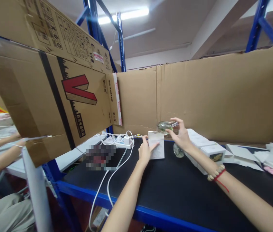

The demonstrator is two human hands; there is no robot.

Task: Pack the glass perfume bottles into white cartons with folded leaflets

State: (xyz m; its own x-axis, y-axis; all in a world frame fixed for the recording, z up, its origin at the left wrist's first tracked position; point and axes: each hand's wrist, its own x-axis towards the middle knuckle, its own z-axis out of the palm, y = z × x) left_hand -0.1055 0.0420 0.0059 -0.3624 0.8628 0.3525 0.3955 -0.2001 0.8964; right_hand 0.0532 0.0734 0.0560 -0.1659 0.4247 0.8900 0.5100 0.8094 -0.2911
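Near the middle of the black tabletop, a small white box (157, 149) stands upright with its top open, and my left hand (146, 149) grips its left side. My right hand (180, 135) pinches the narrow end of a clear glass object (164, 126), which is tilted sideways just above the box opening. A second clear glass piece (178, 150) rests on the table below my right hand, to the right of the box. The glass object's exact shape is hard to make out.
White boxes (213, 152) stand right of my right hand, with flattened white cardboard (244, 156) beyond. A white power strip (127, 141) and cables lie at the left, beside a blurred-out device (100, 157). Cardboard walls (199, 96) enclose the back and left. Another person's arms (1, 159) show far left.
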